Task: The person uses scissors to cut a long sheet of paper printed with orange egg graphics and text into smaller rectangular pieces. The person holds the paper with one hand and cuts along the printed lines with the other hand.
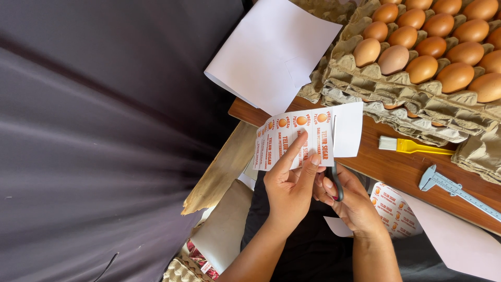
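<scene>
Left hand (288, 185) pinched label sheet (302, 137) at its lower edge, sheet just above both hands; right hand (350, 201) gripped scissors (334, 175), blades cutting up into sheet

One head-worn camera looks steeply down, close over the hands and the table edge (396, 167).

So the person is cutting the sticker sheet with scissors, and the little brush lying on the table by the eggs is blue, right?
Not quite. The brush is yellow with pale bristles, not blue; the head view shows it lying on the wooden table beside the egg trays. The rest holds: the left hand steadies the sticker sheet while the right hand works the scissors.
</scene>
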